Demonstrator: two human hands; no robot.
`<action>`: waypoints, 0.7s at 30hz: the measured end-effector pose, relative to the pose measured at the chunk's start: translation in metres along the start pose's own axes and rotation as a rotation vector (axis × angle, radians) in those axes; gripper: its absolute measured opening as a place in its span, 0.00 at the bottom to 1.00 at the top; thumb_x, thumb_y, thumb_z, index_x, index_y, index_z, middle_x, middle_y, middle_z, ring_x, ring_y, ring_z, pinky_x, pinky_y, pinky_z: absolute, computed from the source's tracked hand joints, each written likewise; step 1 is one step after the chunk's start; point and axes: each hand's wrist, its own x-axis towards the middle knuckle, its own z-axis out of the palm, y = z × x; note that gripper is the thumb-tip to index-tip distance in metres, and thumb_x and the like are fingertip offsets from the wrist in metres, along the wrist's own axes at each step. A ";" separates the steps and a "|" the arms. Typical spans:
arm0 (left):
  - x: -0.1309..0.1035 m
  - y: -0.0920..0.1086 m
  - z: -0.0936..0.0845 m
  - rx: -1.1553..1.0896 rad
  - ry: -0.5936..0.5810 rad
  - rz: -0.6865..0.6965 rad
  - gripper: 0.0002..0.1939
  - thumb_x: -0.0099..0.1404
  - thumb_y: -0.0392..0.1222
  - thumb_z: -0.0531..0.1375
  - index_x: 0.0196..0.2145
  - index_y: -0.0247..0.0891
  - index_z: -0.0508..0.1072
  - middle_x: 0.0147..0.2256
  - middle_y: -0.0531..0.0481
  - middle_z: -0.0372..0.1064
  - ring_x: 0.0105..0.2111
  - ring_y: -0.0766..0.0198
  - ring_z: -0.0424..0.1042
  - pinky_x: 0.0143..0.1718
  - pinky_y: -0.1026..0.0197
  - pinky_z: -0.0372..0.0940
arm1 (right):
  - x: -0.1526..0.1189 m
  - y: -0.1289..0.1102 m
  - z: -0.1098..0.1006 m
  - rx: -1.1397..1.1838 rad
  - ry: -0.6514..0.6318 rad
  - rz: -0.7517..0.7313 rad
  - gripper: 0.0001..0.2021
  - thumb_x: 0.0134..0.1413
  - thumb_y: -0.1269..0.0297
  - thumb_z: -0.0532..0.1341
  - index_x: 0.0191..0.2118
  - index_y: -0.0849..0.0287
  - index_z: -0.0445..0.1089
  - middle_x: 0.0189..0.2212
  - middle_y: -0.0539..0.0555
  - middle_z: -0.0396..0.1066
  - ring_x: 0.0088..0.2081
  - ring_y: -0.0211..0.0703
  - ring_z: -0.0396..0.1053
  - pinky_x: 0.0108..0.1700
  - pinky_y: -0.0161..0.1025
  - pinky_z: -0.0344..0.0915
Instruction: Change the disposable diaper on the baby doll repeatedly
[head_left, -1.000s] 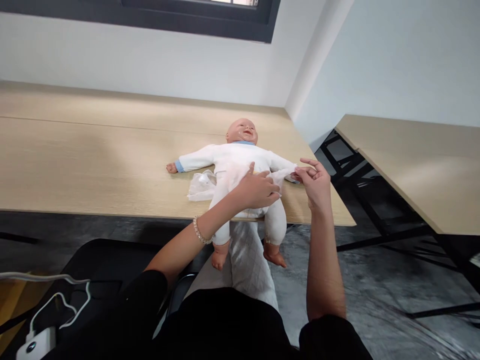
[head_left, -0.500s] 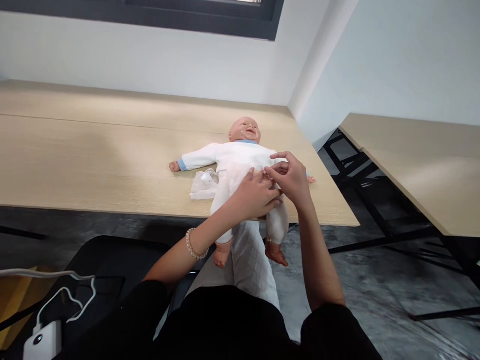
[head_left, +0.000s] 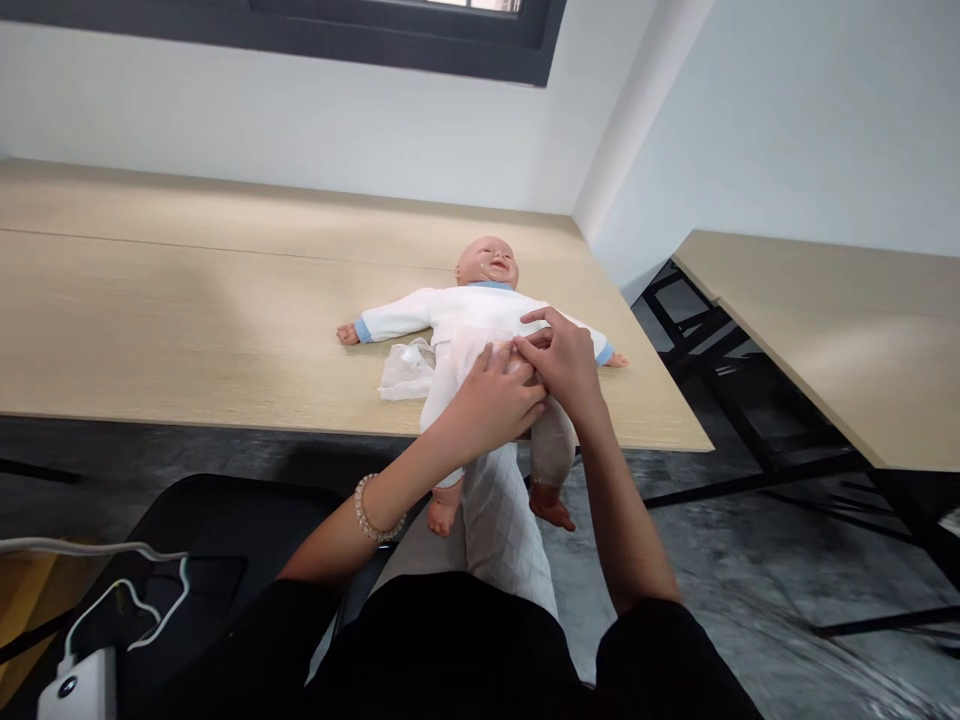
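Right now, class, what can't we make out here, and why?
All in the head view:
Doll, lower belly: left hand and right hand partly cover it.
Whether the right hand pinches anything: fingers hide it.
White device: bottom edge cuts it off.
Dark window frame: top edge cuts it off.

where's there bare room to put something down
The stretch of table left of the doll and white flap is bare, as is the visible second table at right. Crowded: the doll's waist, under left hand and right hand.
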 end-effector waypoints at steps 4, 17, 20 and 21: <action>-0.018 -0.007 -0.004 -0.179 0.233 0.003 0.16 0.75 0.40 0.50 0.39 0.37 0.77 0.46 0.43 0.77 0.54 0.54 0.71 0.64 0.46 0.60 | -0.004 -0.007 0.002 -0.126 -0.056 -0.042 0.11 0.59 0.67 0.63 0.48 0.58 0.73 0.31 0.51 0.79 0.36 0.48 0.78 0.43 0.41 0.68; -0.078 -0.081 0.013 -0.195 0.244 -1.052 0.20 0.68 0.50 0.59 0.51 0.35 0.74 0.57 0.29 0.67 0.59 0.30 0.61 0.56 0.30 0.59 | -0.003 -0.052 0.035 -0.118 -0.253 -0.383 0.13 0.69 0.67 0.55 0.53 0.61 0.72 0.53 0.59 0.74 0.55 0.51 0.69 0.58 0.45 0.62; -0.072 -0.078 0.018 -0.227 0.167 -1.056 0.17 0.64 0.47 0.63 0.48 0.36 0.75 0.54 0.30 0.70 0.59 0.31 0.61 0.57 0.32 0.59 | 0.008 -0.065 0.050 -0.261 -0.351 -0.517 0.14 0.66 0.66 0.59 0.55 0.64 0.70 0.53 0.61 0.72 0.55 0.54 0.65 0.58 0.47 0.60; -0.070 -0.078 0.020 -0.234 0.156 -1.057 0.17 0.64 0.44 0.64 0.48 0.36 0.74 0.53 0.30 0.70 0.59 0.32 0.61 0.58 0.33 0.58 | 0.010 -0.069 0.055 -0.302 -0.377 -0.546 0.15 0.66 0.65 0.60 0.55 0.65 0.70 0.52 0.61 0.72 0.55 0.54 0.65 0.57 0.47 0.60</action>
